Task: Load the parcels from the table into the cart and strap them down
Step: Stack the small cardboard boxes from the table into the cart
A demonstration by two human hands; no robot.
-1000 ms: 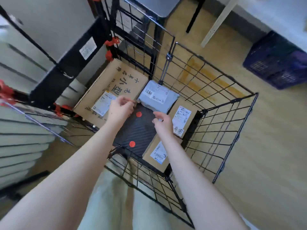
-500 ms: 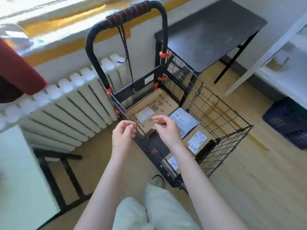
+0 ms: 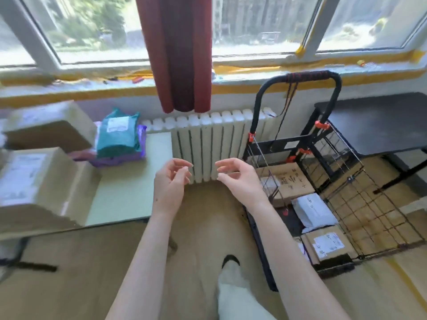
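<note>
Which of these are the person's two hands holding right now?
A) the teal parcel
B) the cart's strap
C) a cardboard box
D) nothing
D: the left hand and the right hand are both empty, with fingers loosely curled, raised in front of the radiator.

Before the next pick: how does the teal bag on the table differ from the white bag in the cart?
The teal bag lies on the table, stacked on purple parcels; the white bag lies in the cart between two cardboard boxes. The teal bag bears a plain white label; the white bag shows only small dark marks. Both are soft mailers lying flat.
</note>
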